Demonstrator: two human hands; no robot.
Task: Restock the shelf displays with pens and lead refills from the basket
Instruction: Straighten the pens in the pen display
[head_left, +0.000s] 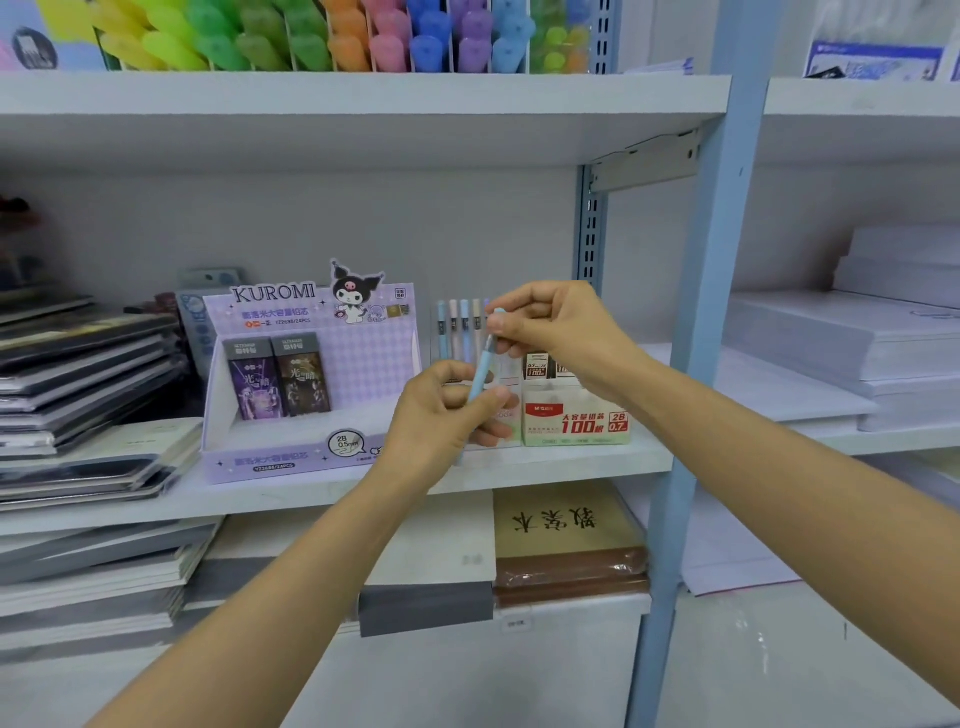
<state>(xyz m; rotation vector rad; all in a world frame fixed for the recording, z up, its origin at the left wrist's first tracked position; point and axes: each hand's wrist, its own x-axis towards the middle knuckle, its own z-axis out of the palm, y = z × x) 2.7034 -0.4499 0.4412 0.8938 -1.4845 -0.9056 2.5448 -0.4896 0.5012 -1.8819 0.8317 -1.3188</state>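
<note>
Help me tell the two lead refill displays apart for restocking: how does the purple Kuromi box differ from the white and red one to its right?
The Kuromi box is purple; the white and red box is pale with red print. The Kuromi box is wider, with a tall character back card; the white and red box is low. Kuromi reads 2B 0.5, the other 2B 0.7. Both stand on one shelf.

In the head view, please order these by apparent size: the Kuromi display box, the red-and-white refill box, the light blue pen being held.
1. Kuromi display box
2. red-and-white refill box
3. light blue pen, nearest the camera yet clearly smallest
</note>
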